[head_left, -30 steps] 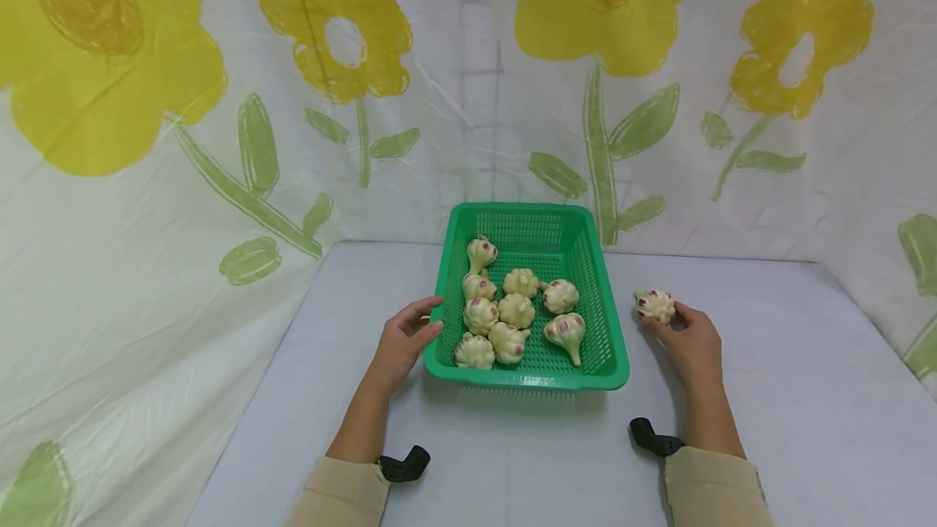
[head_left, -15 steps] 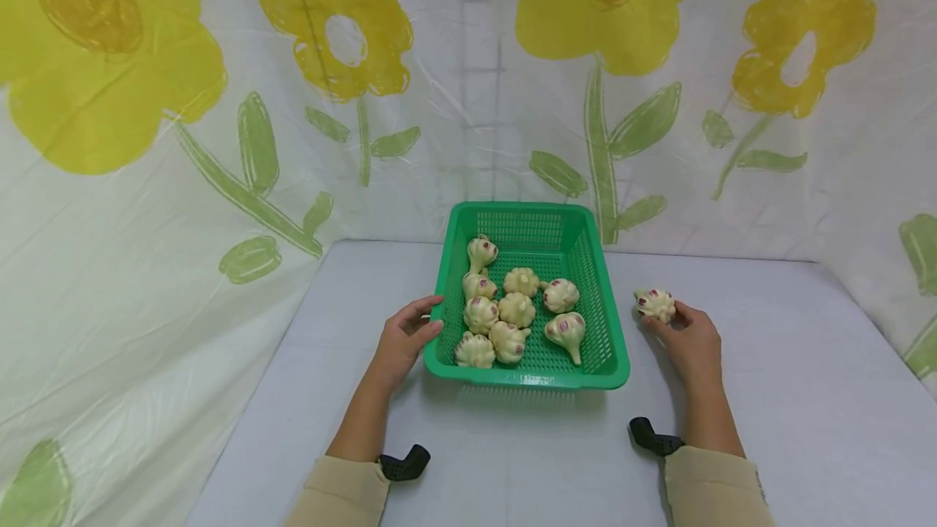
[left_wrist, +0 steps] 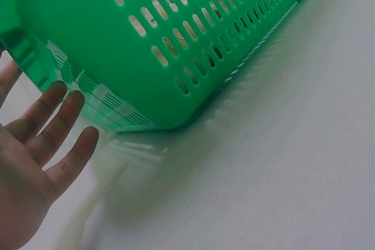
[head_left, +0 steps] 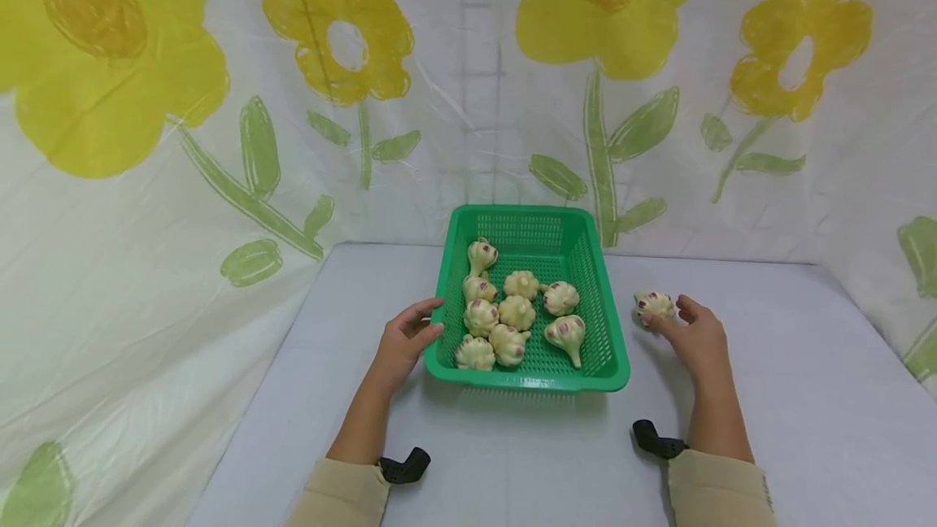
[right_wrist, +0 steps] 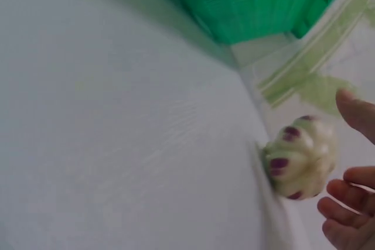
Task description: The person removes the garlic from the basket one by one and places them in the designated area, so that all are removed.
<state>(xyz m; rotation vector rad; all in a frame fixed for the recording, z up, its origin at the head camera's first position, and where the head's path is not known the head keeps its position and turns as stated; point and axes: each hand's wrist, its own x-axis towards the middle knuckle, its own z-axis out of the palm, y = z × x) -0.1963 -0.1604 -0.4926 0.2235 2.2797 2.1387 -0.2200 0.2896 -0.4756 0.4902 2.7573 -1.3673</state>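
A green plastic basket (head_left: pixel 512 381) with slotted walls stands mid-table, with several garlic bulbs (head_left: pixel 516 311) inside, cream with purple patches. My left hand (head_left: pixel 398 341) is at its left rim; in the left wrist view the fingers (left_wrist: pixel 73 159) extend, fairly straight, beside the outer wall. To the right of the basket, one garlic bulb (head_left: pixel 651 305) lies on the table. My right hand (head_left: pixel 699 341) is just beside that bulb, thumb and fingers spread. The right wrist view shows a gap between the bulb (right_wrist: pixel 302 159) and the fingertips (right_wrist: pixel 331 209).
A white cloth covers the table (head_left: pixel 468 462). Behind it and at both sides hangs a white curtain (head_left: pixel 432 161) printed with yellow flowers. Black wrist devices (head_left: pixel 405 465) sit at both sleeve cuffs.
My right hand has let go of the single garlic bulb and drawn back slightly to the right, fingers parting. The bulb stays in place. The left hand and the basket have not moved.
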